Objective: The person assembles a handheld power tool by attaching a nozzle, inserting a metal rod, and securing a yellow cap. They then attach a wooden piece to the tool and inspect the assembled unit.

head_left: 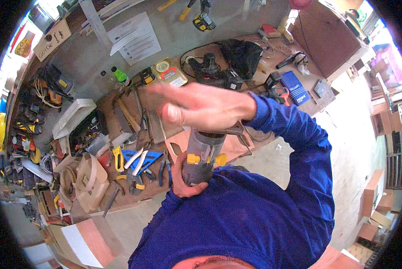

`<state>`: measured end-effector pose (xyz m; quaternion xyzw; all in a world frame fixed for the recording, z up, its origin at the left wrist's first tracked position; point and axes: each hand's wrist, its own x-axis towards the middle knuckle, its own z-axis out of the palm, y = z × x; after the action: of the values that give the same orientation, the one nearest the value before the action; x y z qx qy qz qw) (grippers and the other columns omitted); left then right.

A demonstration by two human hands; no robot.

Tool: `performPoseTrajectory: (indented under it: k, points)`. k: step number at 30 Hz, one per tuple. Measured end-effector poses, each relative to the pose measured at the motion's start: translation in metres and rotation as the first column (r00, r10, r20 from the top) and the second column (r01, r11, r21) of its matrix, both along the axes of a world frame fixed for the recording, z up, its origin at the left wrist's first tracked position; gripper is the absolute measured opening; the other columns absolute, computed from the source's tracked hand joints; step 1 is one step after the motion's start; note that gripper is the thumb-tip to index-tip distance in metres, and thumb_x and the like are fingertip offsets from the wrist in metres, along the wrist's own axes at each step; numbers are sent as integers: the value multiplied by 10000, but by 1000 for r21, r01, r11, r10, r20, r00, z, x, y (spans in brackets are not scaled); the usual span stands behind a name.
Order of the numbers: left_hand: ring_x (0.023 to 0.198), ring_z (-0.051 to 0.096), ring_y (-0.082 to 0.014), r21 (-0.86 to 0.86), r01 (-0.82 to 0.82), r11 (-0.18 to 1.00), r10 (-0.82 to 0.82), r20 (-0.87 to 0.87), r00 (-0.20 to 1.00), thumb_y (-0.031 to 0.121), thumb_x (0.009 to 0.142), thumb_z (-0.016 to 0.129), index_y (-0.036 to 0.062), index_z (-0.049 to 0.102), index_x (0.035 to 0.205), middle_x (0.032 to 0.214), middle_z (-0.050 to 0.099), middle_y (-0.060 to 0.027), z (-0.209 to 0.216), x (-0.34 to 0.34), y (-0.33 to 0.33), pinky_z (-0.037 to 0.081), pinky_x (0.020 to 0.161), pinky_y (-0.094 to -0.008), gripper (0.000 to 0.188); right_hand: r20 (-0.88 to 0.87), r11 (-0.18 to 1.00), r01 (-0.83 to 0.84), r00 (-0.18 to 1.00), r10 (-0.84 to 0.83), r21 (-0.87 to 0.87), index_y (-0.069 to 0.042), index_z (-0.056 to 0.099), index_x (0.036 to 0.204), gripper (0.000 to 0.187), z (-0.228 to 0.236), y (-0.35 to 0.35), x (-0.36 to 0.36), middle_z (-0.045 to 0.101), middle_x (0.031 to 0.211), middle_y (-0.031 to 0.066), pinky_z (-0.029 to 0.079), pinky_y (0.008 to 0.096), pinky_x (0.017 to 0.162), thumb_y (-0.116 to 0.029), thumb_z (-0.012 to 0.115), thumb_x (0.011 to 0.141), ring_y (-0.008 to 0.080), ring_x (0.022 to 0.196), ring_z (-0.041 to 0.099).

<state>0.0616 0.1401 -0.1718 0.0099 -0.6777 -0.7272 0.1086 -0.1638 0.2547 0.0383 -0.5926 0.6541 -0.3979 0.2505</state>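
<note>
My left hand [185, 181] is wrapped round the lower, dark end of a tool that looks like a trim router [205, 148]. It has a clear plastic cylinder and two yellow knobs, and I hold it upright close to my chest. Above its top end is my right hand [214, 107], palm down with the fingers stretched out, blurred at the tips. That hand hides the router's top, so whether it touches the tool cannot be told. Beyond the router, a thin wooden board [250, 141] with a cut-out lies on the workbench [133, 197].
Left of my hands lie a blue speed square [142, 162], a hammer [113, 201] and an open plastic case [75, 119]. Farther back are a green-topped bottle [120, 75], a gold tin [169, 71] and a black bag [241, 58]. A blue box [295, 87] lies to the right.
</note>
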Motion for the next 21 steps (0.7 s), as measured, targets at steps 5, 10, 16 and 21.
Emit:
performPoseTrajectory:
  k: [5, 10, 16, 21]
  points:
    - [1125, 660, -283, -15, -16, 1000, 16, 22, 1000, 361, 610, 901, -81, 413, 1437, 1222, 658, -203, 1, 0, 0, 495, 1003, -407, 1057, 1, 966, 81, 997, -83, -246, 28, 432, 1479, 961, 12, 9, -30, 610, 1331, 266, 448, 430, 1094, -786, 247, 1002, 366, 1273, 584]
    - [1134, 652, -273, 13, -10, 1000, 10, -21, 1000, 382, 620, 911, -77, 416, 1435, 1247, 647, -203, 2, -1, -1, 489, 1010, -405, 1059, 74, 966, 151, 988, -138, -208, 7, 427, 1497, 941, 9, 24, -35, 628, 1316, 180, 433, 386, 1104, -774, 233, 1011, 270, 1252, 577]
    - [1141, 652, -259, 135, -20, 991, 16, 33, 999, 434, 643, 935, -59, 397, 1445, 1242, 647, -177, 3, 0, 2, 491, 1003, -390, 1085, 320, 935, 317, 913, -255, -160, -69, 319, 1586, 963, -25, 35, -41, 630, 1358, 151, 379, 437, 1148, -806, 170, 985, 278, 1324, 558]
    - [1126, 651, -244, 139, -89, 986, 95, -35, 995, 413, 665, 928, -48, 403, 1444, 1231, 650, -163, 1, -2, 5, 498, 981, -381, 1046, 629, 859, 480, 727, -276, -178, -75, 301, 1593, 1183, -84, 44, -37, 557, 1452, 193, 432, 454, 1120, -961, 171, 820, 288, 1328, 564]
